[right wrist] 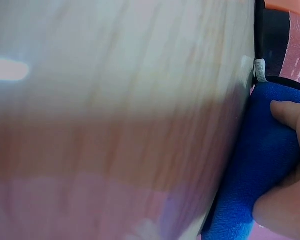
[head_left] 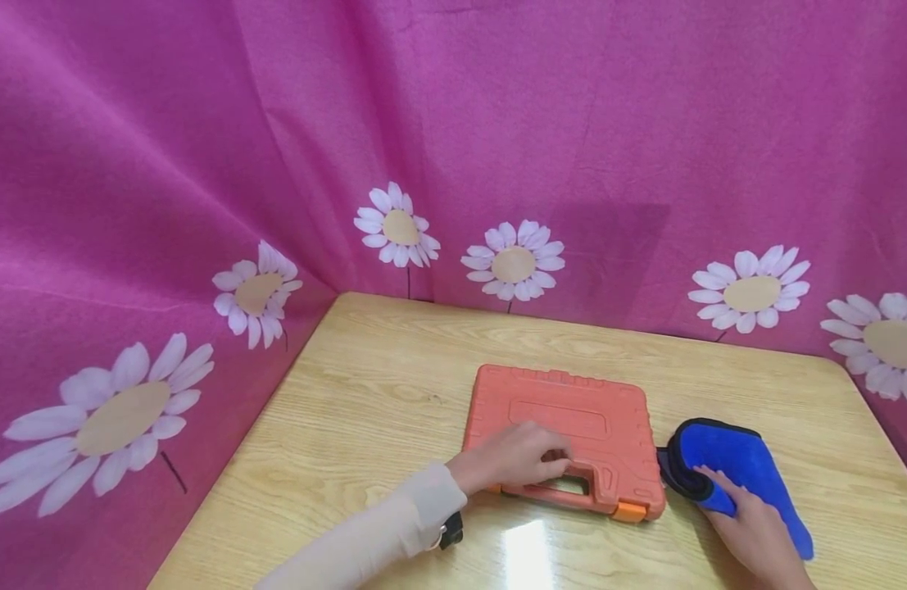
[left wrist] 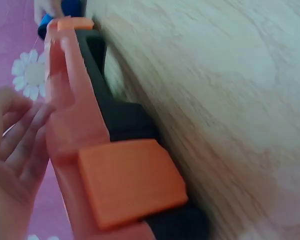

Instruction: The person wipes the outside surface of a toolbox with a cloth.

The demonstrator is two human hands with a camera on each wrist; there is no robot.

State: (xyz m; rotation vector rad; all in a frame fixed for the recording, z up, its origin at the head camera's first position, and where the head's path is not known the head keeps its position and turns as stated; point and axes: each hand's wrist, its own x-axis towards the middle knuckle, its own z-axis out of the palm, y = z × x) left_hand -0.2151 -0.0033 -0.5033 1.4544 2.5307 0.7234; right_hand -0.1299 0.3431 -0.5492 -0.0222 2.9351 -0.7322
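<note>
An orange-red plastic carrying case [head_left: 560, 397] lies flat on the table, its handle and orange latches [left wrist: 132, 182] toward me. The left wrist view shows its black lower half [left wrist: 127, 120]. My left hand [head_left: 515, 455] is over the handle side, its loosely bent fingertips [left wrist: 40, 112] touching the top shell. Beside the case's right end, my right hand [head_left: 755, 528] grips a folded blue cloth with black edging [head_left: 726, 455]. In the right wrist view, fingers and thumb press into the plush cloth [right wrist: 270, 130], and a small white tag [right wrist: 260, 70] shows at its edge.
The light wood-grain table [head_left: 372, 385] has rounded far corners. Behind it and on the left hangs a magenta curtain [head_left: 571, 147] printed with white daisies. A black wrist strap [head_left: 451, 531] sits by my left sleeve.
</note>
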